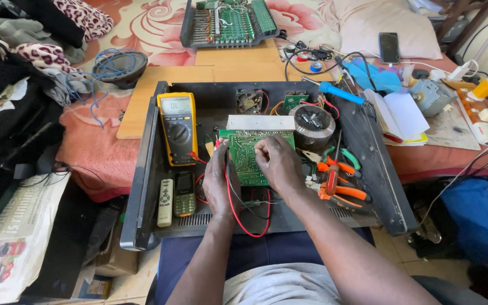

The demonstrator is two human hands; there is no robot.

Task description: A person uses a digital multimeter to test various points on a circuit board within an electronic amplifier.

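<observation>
A green circuit board [248, 166] lies inside an open black metal chassis [368, 152]. My left hand [217, 183] rests at the board's left edge, holding a red test probe whose red lead [234, 212] loops down over the chassis front. My right hand [279, 164] is closed over the board's right part, apparently pinching a thin probe against it; the tip is hidden. A yellow multimeter [178, 127] lies to the left, with its display lit.
A toroidal transformer [312, 125] sits right of the board. Orange-handled pliers [340, 186] lie beyond it. A grey remote [165, 202] and a small phone [184, 194] lie front left. A blue screwdriver [340, 93], open notebook [402, 116] and second circuit board [230, 22] surround the chassis.
</observation>
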